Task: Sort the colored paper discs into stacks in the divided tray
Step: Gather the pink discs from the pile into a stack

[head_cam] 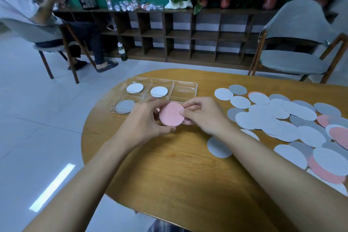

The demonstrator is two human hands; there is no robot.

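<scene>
1. Oval wooden table (169,165): its near half is lying bare between the two forearms, and its rounded left edge is curving just beside the tray.
2. Lone pale grey paper disc (218,147): lying flat on the table, partly tucked under the right forearm, near the loose spread.
3. Left hand (145,118): fingers are curling round the left edge of the pink disc and gripping it.
4. Right hand (203,117): thumb and fingers are pinching the right edge of the same disc.
5. Pink round paper disc (171,114): being held up between both hands, tilting toward the camera, in front of the tray's near edge. Whether it is one sheet or several, I cannot tell.
6. Loose spread of white, grey and pink paper discs (278,117): overlapping across the right side of the table and running out to its right edge.
7. Clear plastic divided tray (185,90): sitting at the far left of the table.
   - Grey disc (125,106): lying in the near-left compartment.
   - White disc (134,88): lying in the far-left compartment.
   - Second white disc (159,91): lying in the far-middle compartment.
8. Grey upholstered chair with wooden legs (297,43): standing past the far right edge of the table.
9. Dark wooden cubby shelf (188,36): running along the far green wall.
</scene>
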